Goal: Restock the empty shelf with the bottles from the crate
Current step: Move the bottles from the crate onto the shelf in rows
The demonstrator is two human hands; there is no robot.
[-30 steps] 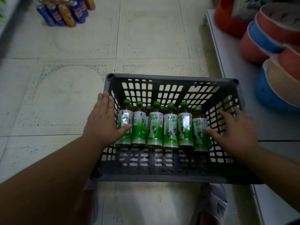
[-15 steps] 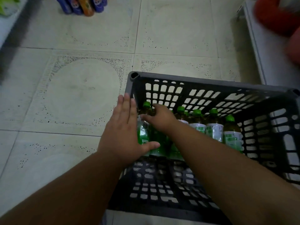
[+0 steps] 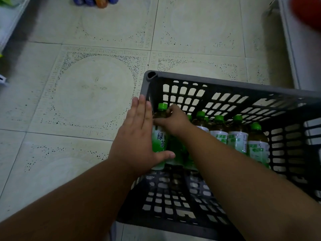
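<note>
While the left hand (image 3: 137, 136) lies flat against the leftmost bottle (image 3: 159, 136) in the grey crate (image 3: 225, 84), the right hand (image 3: 173, 120) pinches its neck; neighbouring bottles (image 3: 238, 136) could topple if dragged.

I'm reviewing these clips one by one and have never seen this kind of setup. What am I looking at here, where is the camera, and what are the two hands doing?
There is no machine here. A person wears a wide-angle camera on the head, so the one picture looks down along their own forearms. On the tiled floor stands a grey slotted crate holding a row of green-capped tea bottles. The left hand lies flat against the side of the leftmost bottle, fingers straight, thumb across its lower front. The right hand has crossed over and curls its fingers round that same bottle's neck, just under the cap. At the top edge stand a few other coloured bottles. A white shelf runs along the right.
</note>
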